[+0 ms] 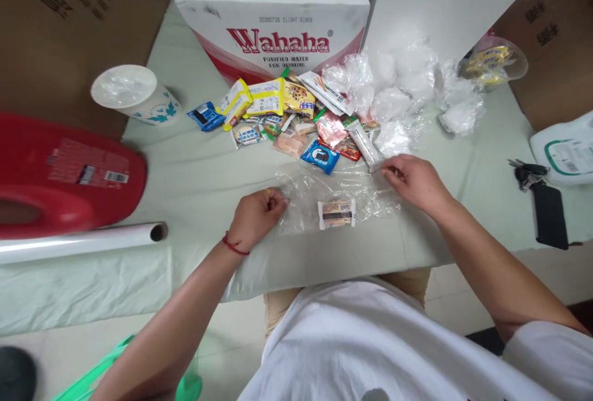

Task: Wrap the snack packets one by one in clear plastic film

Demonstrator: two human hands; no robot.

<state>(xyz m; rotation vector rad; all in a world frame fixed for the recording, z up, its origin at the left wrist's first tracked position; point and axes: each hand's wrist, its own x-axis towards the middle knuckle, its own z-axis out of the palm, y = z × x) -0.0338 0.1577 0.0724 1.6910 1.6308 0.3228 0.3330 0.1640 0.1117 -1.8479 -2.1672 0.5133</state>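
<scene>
A sheet of clear plastic film lies spread and wrinkled at the table's front. On it rests a small brown snack in a clear wrapper. My left hand, with a red cord at the wrist, is closed, thumb and finger pinching the film's left edge. My right hand is closed at the film's right side. Its fingertips meet the lower end of a silvery wrapped bar; whether they grip the bar or the film I cannot tell. Behind the film lies a pile with a blue snack packet and yellow snack packets.
Crumpled clear plastic heaps beside the pile. Behind stands a Wahaha water carton. At left are a paper cup, red jug and film roll. Keys, a black phone-like object and a white bottle are at right.
</scene>
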